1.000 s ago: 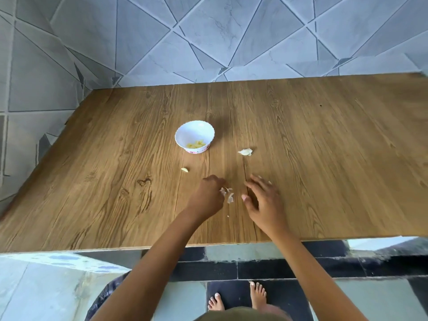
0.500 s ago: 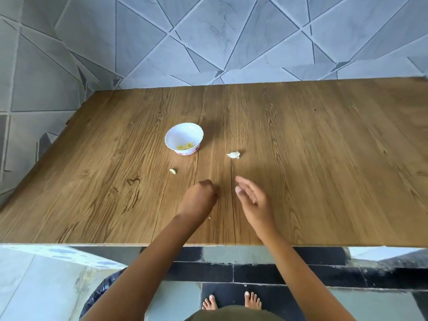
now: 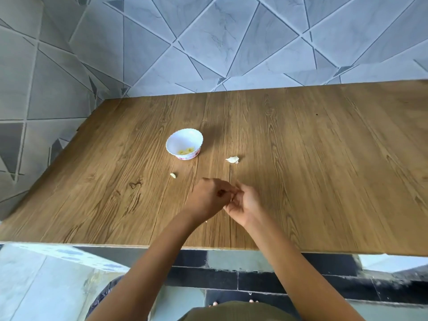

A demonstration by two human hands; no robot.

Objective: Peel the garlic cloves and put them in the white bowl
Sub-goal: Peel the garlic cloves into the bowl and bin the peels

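The white bowl (image 3: 171, 141) stands on the wooden table (image 3: 324, 158) left of centre, with several peeled yellowish cloves (image 3: 185, 151) in it. An unpeeled garlic clove (image 3: 232, 159) lies to the bowl's right. A small peeled clove (image 3: 173, 175) lies in front of the bowl. Nearer to me, my left hand (image 3: 208, 198) and my right hand (image 3: 245, 205) meet fingertip to fingertip just above the table. Both have curled fingers that pinch a small white garlic piece (image 3: 231, 199), which is mostly hidden between them.
A tiny white fleck of skin (image 3: 206, 221) lies by my left wrist. The table's near edge (image 3: 162, 245) runs just behind my forearms. Grey tiled walls (image 3: 231, 42) close the table's far and left sides. Bare wood stretches to the right.
My left hand closed over the white garlic bits that lay on the table. My right hand then moved in from the right, and now its fingertips meet the left hand's.
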